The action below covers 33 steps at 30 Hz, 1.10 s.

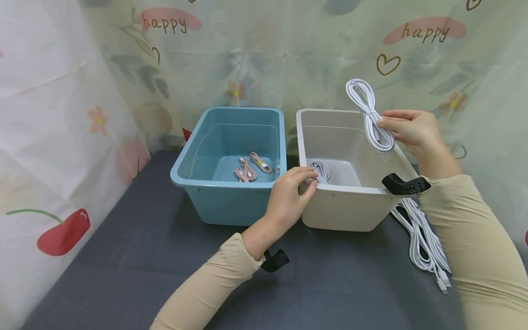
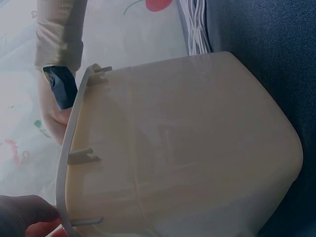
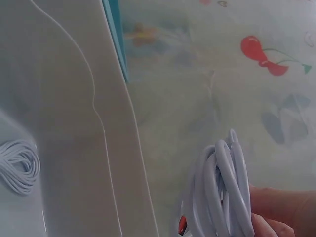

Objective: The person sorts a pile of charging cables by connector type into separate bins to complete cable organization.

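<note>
Cable coil (image 1: pixel 371 113) | long axis down-right | right hand (image 1: pixel 416 130) pinches it, left hand (image 1: pixel 288 195) grips bin (image 1: pixel 344 208)

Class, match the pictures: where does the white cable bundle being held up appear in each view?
Head: the white cable bundle, upper right.
Left wrist: not in it.
Right wrist: bottom, right of centre.
Shared landmark: the pale bin, in all three.

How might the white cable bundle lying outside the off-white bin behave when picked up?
The bundle would probably flop, lying as it does in slack curves. Its connectors may dangle, since they stick out at one end.
</note>
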{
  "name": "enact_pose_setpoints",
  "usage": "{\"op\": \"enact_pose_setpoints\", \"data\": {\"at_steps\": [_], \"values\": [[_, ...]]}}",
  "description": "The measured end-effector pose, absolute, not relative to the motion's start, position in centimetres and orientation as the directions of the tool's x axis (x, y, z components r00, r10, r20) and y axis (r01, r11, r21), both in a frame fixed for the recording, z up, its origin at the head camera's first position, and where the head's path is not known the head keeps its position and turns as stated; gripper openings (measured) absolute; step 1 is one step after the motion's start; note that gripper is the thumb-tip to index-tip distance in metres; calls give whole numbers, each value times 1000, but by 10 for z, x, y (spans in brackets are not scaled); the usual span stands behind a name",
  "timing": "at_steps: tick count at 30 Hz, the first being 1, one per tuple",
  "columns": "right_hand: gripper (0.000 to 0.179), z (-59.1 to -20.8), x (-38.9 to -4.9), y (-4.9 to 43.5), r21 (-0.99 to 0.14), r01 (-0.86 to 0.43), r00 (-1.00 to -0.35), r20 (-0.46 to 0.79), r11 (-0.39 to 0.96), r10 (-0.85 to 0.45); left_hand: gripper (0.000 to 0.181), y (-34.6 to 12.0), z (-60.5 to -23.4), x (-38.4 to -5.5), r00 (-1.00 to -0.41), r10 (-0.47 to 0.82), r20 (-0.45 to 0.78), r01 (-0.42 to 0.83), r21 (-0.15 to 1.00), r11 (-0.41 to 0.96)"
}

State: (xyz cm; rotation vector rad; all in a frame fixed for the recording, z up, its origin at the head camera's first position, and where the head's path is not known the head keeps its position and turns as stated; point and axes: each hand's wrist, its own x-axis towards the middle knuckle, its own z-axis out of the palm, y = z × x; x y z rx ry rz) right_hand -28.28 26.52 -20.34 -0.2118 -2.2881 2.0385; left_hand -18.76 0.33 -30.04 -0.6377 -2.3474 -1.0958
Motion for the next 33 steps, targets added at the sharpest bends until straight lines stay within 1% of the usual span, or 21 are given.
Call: {"op": "enact_pose_setpoints", "data": {"at_steps": [6, 10, 13, 16, 21, 30, 33], "values": [[12, -207, -290, 264, -972, 89, -986, -54, 218, 159, 19, 3, -300, -188, -783, 210, 586, 585, 578, 569], [17, -211, -293, 261, -975, 72, -989, -42, 211, 143, 19, 3, -301, -188, -783, 211, 585, 586, 579, 567], [24, -214, -296, 259, -986, 59, -991, -38, 159, 127, 19, 4, -301, -188, -786, 213, 581, 585, 583, 564], [27, -215, -297, 257, -981, 66, -991, -44, 184, 125, 20, 4, -301, -188, -788, 214, 577, 582, 586, 564], [24, -215, -300, 256, -957, 105, -986, -65, 270, 153, 20, 4, -300, -188, -790, 213, 576, 580, 586, 565], [28, -217, -306, 252, -946, 128, -984, -82, 297, 160, 20, 4, -300, -187, -793, 211, 572, 575, 585, 572], [31, -219, -308, 252, -953, 126, -986, -90, 277, 141, 20, 3, -301, -188, -792, 212, 573, 576, 584, 572]]}}
